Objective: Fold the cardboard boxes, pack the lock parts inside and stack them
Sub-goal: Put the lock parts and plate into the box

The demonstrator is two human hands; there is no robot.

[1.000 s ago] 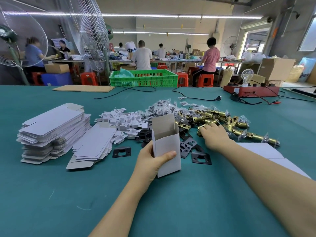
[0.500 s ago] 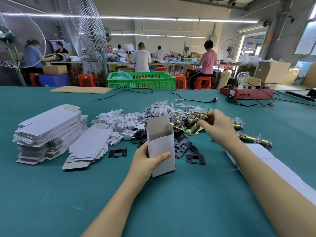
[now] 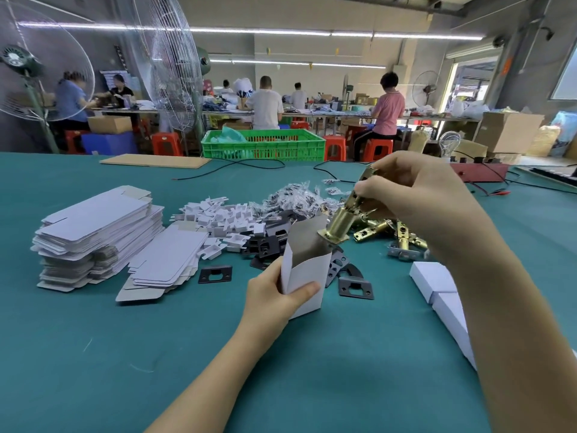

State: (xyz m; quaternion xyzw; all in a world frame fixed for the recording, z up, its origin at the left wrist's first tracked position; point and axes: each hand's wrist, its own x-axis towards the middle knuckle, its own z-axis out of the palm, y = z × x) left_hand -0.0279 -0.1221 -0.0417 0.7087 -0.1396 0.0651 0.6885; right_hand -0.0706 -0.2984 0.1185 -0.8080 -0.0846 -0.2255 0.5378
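Two hands busy: left hand (image 3: 274, 295) grips the one folded box (image 3: 307, 264) upright on the teal table (image 3: 93, 354), right hand (image 3: 415, 195) pinches one brass latch (image 3: 343, 218) tilted at its open mouth; packing step, and next it looks to need lowering straight in; two stacks of flat blanks (image 3: 96, 226), finished boxes (image 3: 437, 279) on the right

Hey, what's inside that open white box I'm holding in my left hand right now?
The white box in your left hand shows only its bare grey inner wall. Your right hand holds the brass latch at its mouth, not yet inside. The box's bottom is hidden by its front wall.
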